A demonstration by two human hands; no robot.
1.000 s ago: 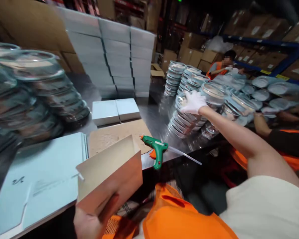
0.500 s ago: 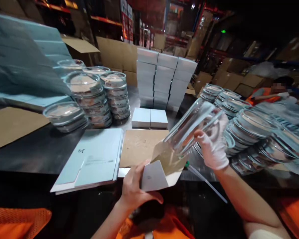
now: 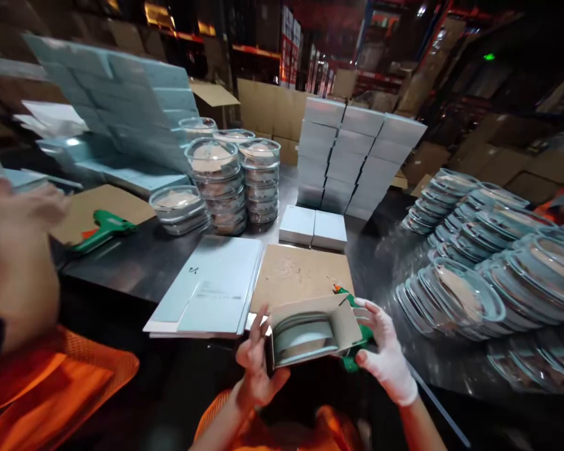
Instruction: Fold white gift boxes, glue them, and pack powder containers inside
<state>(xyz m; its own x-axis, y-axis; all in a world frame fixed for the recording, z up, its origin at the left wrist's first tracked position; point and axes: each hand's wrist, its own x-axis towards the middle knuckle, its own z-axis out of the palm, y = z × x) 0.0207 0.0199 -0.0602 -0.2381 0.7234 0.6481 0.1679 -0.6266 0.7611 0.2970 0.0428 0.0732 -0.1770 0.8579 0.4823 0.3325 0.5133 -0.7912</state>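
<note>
Fingers of the bare left hand (image 3: 256,363) and the white-gloved right hand (image 3: 385,357) curl around the two ends of a small open cardboard box (image 3: 313,329), gripping it between them. Inside sits what looks like a round glass lidded dish (image 3: 303,335), edge-on. Half a second ago the right hand was tipping that dish into the box; now it is fully in.

Dish (image 3: 305,338) in box (image 3: 345,319) (between hands), flat cartons (image 3: 211,288) left.
</note>
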